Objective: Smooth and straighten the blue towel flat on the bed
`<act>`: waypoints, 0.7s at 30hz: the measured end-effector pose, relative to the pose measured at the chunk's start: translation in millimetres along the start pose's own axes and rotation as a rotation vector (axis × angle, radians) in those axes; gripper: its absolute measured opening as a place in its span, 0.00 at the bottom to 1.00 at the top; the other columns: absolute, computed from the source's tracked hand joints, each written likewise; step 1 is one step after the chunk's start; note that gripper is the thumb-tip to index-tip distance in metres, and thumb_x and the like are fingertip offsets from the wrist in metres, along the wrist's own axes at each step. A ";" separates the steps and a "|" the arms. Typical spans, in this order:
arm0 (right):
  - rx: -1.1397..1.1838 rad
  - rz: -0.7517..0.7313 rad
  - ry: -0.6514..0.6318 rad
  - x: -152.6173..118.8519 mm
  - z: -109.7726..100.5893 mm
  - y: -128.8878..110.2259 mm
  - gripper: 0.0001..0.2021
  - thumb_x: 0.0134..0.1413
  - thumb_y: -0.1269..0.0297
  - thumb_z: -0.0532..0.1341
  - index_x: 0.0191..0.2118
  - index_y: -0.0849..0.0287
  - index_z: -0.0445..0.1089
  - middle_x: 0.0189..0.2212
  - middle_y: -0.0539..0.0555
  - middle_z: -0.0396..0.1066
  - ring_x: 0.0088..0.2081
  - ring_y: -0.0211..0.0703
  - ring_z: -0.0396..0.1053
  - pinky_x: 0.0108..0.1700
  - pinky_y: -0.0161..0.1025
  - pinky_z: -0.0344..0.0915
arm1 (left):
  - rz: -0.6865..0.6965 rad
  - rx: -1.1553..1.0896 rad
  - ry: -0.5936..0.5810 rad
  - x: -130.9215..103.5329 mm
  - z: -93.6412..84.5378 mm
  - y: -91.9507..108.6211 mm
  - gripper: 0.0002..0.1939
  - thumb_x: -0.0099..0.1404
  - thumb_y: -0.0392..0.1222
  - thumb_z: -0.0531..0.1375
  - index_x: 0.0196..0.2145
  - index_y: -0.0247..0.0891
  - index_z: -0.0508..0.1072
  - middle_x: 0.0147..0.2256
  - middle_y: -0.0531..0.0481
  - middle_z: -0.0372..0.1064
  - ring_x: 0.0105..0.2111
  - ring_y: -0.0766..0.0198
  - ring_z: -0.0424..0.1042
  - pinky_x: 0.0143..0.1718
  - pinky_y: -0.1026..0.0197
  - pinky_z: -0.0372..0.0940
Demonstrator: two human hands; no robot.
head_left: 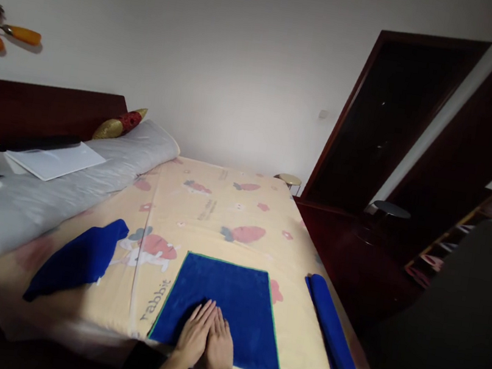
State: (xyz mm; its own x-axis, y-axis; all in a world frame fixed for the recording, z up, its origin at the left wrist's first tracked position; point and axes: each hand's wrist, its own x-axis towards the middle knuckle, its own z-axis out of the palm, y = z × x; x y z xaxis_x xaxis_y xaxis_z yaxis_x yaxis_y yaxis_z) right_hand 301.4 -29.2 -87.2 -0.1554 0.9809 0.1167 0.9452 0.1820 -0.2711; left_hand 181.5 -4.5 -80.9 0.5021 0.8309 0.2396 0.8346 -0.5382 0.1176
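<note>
A dark blue cloth with a green edge (pixel 250 308) lies spread flat near the front of the bed. My left hand (pixel 195 331) and my right hand (pixel 220 341) rest palm down on its lower middle, side by side and touching. The fingers of both are stretched out and point away from me; neither hand holds anything. To the left, a crumpled bright blue cloth (pixel 78 258) lies in a loose heap. On the right side of the bed is a rolled or folded blue cloth (pixel 333 330); which of the two I cannot tell.
The bed (pixel 205 209) has a cream sheet printed with carrots and rabbits. A long grey bolster (pixel 108 179) runs along its left, bearing a white flat sheet or board (pixel 55 159) and a red-gold cushion (pixel 120 124). A round stool (pixel 391 209) and shelves (pixel 444 245) stand right.
</note>
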 end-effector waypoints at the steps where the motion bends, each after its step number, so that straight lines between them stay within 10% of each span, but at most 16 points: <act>1: -0.029 -0.017 0.045 0.1 10.9 -0.1 0.27 0.56 0.73 0.48 0.62 0.62 0.58 0.63 0.55 0.56 0.64 0.44 0.53 0.63 0.43 0.54 | 0.004 0.012 0.027 -1.8 8.0 0.0 0.30 0.64 0.30 0.46 0.64 0.39 0.55 0.64 0.51 0.55 0.63 0.65 0.54 0.64 0.56 0.54; 11: -0.188 -0.170 0.411 -13.2 61.5 15.2 0.36 0.49 0.74 0.52 0.66 0.60 0.48 0.64 0.53 0.57 0.65 0.46 0.52 0.63 0.46 0.52 | 0.011 0.128 0.101 -21.9 37.2 -3.8 0.35 0.64 0.32 0.47 0.67 0.42 0.40 0.65 0.53 0.51 0.64 0.66 0.52 0.63 0.55 0.56; 21: -0.112 -0.177 0.359 -19.5 66.5 17.3 0.33 0.53 0.74 0.50 0.66 0.64 0.48 0.62 0.60 0.59 0.63 0.51 0.55 0.61 0.52 0.53 | 0.005 0.125 0.106 -21.7 31.0 0.2 0.35 0.64 0.32 0.48 0.67 0.43 0.42 0.65 0.55 0.53 0.63 0.67 0.55 0.62 0.57 0.56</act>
State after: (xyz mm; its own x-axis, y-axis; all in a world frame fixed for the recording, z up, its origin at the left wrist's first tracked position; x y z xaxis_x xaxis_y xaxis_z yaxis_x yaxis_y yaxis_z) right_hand 301.7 -40.7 -157.7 -0.2269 0.8454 0.4836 0.9413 0.3178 -0.1139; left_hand 177.9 -18.3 -116.0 0.4848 0.8053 0.3411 0.8573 -0.5149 -0.0029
